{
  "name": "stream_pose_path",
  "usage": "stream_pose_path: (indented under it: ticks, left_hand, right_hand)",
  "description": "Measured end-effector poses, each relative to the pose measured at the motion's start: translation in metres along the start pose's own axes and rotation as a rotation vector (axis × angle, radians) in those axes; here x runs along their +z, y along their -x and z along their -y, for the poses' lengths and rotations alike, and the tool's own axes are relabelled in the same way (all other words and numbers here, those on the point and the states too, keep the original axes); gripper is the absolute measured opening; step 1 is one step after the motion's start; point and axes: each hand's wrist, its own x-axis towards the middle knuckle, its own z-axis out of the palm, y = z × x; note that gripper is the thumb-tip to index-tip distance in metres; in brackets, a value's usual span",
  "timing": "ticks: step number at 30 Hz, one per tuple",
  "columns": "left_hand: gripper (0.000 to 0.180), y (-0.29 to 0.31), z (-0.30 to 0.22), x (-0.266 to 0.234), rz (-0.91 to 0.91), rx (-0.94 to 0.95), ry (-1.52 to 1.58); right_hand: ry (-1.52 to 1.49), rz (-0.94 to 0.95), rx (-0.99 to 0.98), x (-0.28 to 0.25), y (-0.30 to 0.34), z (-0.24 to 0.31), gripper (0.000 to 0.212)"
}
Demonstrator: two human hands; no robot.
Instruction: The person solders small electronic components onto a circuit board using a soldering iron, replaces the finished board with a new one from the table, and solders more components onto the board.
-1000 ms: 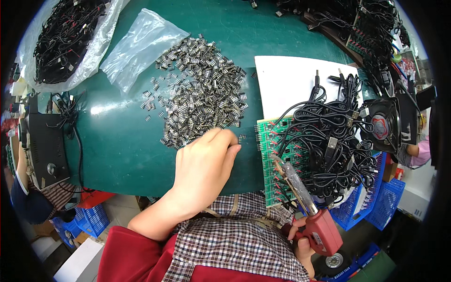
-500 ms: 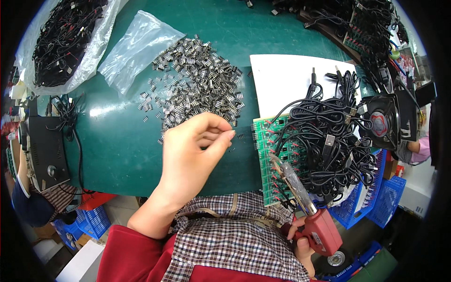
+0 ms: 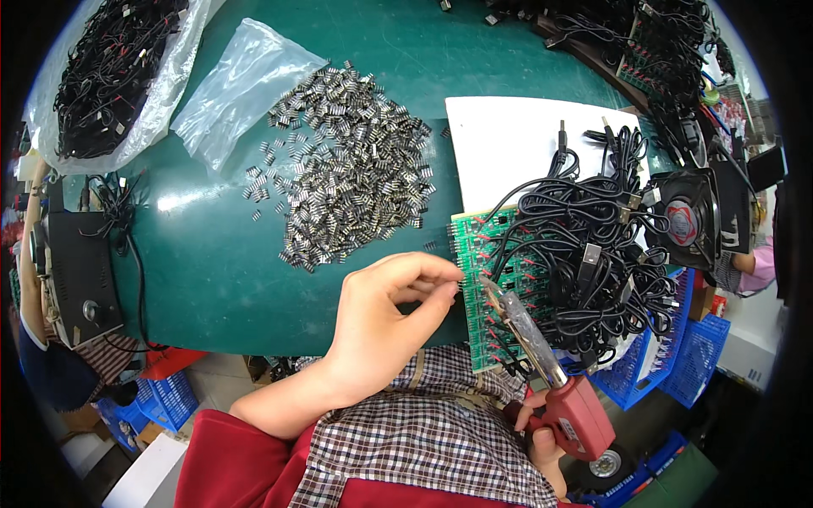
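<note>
My left hand [image 3: 381, 326] is at the left edge of a green circuit board panel [image 3: 479, 326], thumb and forefinger pinched together. Whatever is between those fingertips is too small to make out. Small pin connectors stick out along that edge, and red wire ends lie across the board. In my right hand [image 3: 546, 446] is a red soldering gun [image 3: 579, 418], its tip pointing up and left over the board near the left fingertips. Bundled black USB cables [image 3: 563, 207] cover the panel's right part. Beyond my left hand spreads a heap of small black pin headers [image 3: 360, 169].
A clear plastic bag [image 3: 241, 89] lies beside the heap. White card [image 3: 491, 152] extends from under the cables. At far left stand a bag of cables [image 3: 114, 80] and a black control box [image 3: 80, 275]. A small fan [image 3: 684, 220] and blue crates [image 3: 699, 360] are at right.
My left hand has moved right and nearer to me, from beside the pin header heap to the board's left edge, still pinched. My right hand and the soldering gun have barely moved.
</note>
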Motion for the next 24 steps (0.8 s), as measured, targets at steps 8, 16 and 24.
stream_pose_path:
  ticks: [8,16,24]
  left_hand:
    - [0.022,-0.007,0.004,0.008,-0.030,0.075,0.006]
    - [0.022,-0.008,0.006,0.010,-0.030,0.074,0.017]
    - [0.024,-0.010,0.005,0.006,0.031,0.055,0.020]
  right_hand:
    - [0.061,0.018,0.051,0.001,-0.005,0.005,0.039]
    - [0.091,0.071,-0.003,-0.006,-0.006,-0.001,0.027]
    - [0.180,0.018,-0.029,-0.003,-0.004,-0.005,0.038]
